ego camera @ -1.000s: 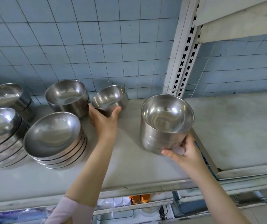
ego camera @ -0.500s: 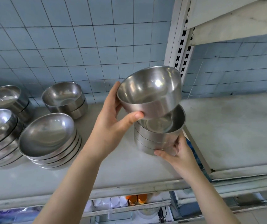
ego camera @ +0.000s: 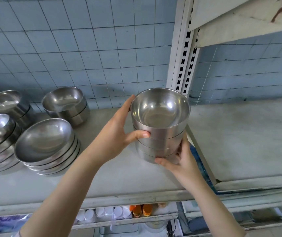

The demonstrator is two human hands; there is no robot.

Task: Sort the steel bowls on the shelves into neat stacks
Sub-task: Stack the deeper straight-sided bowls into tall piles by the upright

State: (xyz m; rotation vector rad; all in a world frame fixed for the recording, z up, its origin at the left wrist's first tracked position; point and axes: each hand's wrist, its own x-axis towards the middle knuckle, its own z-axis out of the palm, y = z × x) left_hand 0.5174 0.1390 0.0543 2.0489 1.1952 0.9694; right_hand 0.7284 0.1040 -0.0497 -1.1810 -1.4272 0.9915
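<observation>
1. Steel, round and deep, the nested bowl stack [ego camera: 160,141] is over the grey shelf [ego camera: 119,178], with the slotted white upright [ego camera: 182,65] at its 12 o'clock.
2. Your left hand [ego camera: 118,134] grips its upper wall; your right hand [ego camera: 183,161] clasps its base.
3. Nesting looks done; next, square it, release, then take the other deep bowls [ego camera: 66,105] at 10 o'clock.
</observation>
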